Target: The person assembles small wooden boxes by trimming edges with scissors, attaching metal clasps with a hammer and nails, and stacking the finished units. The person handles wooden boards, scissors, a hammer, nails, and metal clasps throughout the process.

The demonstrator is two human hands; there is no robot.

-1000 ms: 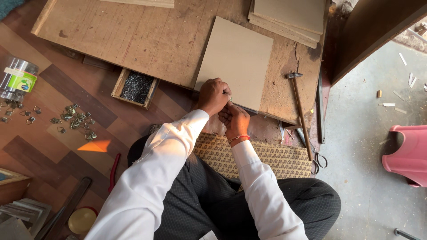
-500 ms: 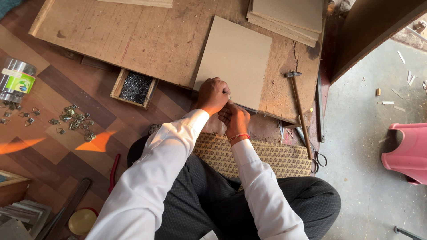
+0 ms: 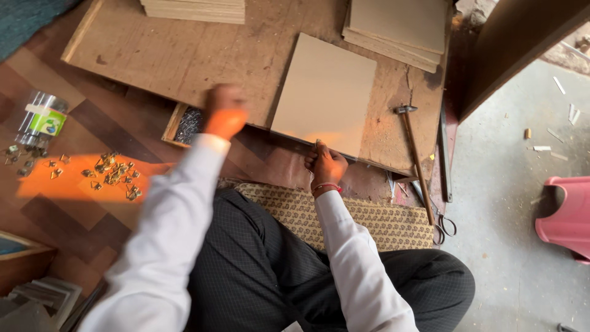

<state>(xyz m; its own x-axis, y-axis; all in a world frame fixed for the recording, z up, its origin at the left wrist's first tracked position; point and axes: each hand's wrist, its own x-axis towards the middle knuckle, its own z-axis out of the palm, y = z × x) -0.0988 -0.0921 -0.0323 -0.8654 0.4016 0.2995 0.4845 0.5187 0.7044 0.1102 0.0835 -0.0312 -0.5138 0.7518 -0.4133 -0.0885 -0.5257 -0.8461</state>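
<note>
Beige square board [image 3: 324,93] lies on the big brown wooden sheet [image 3: 184,55], its near edge by the sheet's front edge. I see my right hand [image 3: 326,165] pinch something small there. My left hand [image 3: 225,112] is blurred over the little wooden box of nails [image 3: 186,125]; I cannot tell its grip. A rushed hand could tip the box.

A small floor-level woodworking or framing workshop: the person sits on a patterned mat [image 3: 344,215] before a worn plywood work board [image 3: 184,55]. Stacks of cut boards [image 3: 399,27] lie beyond the right hand [image 3: 324,166], a hammer [image 3: 415,154] and scissors [image 3: 444,226] to its right, and brass fittings [image 3: 110,175] are scattered left of the blurred left hand [image 3: 224,114], which is by a tray of nails [image 3: 187,126]
</note>
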